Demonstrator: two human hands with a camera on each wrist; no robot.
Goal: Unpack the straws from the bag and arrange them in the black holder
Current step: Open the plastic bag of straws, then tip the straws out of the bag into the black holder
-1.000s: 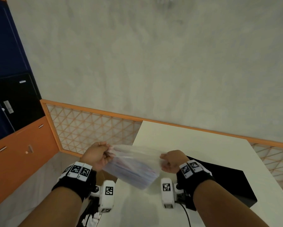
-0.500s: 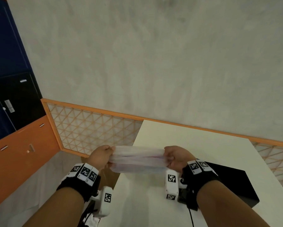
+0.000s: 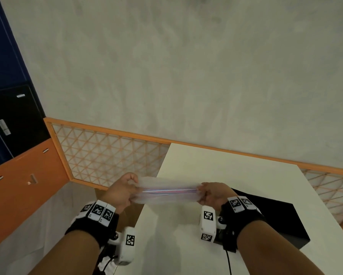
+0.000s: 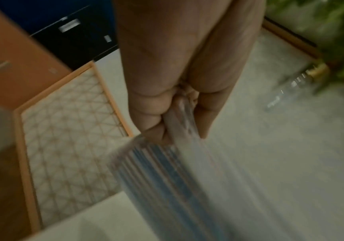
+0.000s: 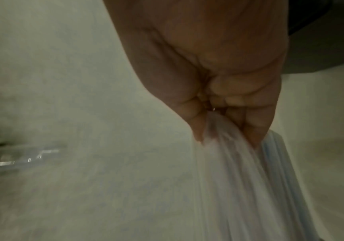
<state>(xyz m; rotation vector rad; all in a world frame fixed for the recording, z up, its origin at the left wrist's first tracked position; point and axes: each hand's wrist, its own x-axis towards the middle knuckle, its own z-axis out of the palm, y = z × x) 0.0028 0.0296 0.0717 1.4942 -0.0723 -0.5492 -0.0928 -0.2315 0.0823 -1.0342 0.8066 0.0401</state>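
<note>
A clear plastic bag (image 3: 167,190) full of striped straws (image 3: 166,191) is stretched level between my hands, above the near left corner of the white table (image 3: 216,171). My left hand (image 3: 125,190) pinches the bag's left end, and my right hand (image 3: 210,193) pinches its right end. The left wrist view shows my left hand (image 4: 179,117) with fingers curled round the plastic of the bag (image 4: 167,179), blue stripes showing through. In the right wrist view my right hand (image 5: 224,124) grips the gathered film of the bag (image 5: 245,179). The black holder (image 3: 273,217) lies on the table behind my right wrist.
A lattice panel with an orange frame (image 3: 107,153) runs along the far side of the table and to its left. An orange cabinet (image 3: 23,187) and a dark door (image 3: 12,124) stand at the left. A grey wall (image 3: 186,66) fills the background.
The bag hung slanted a second ago; now it is pulled taut and level between both hands, which have risen slightly and moved apart.
</note>
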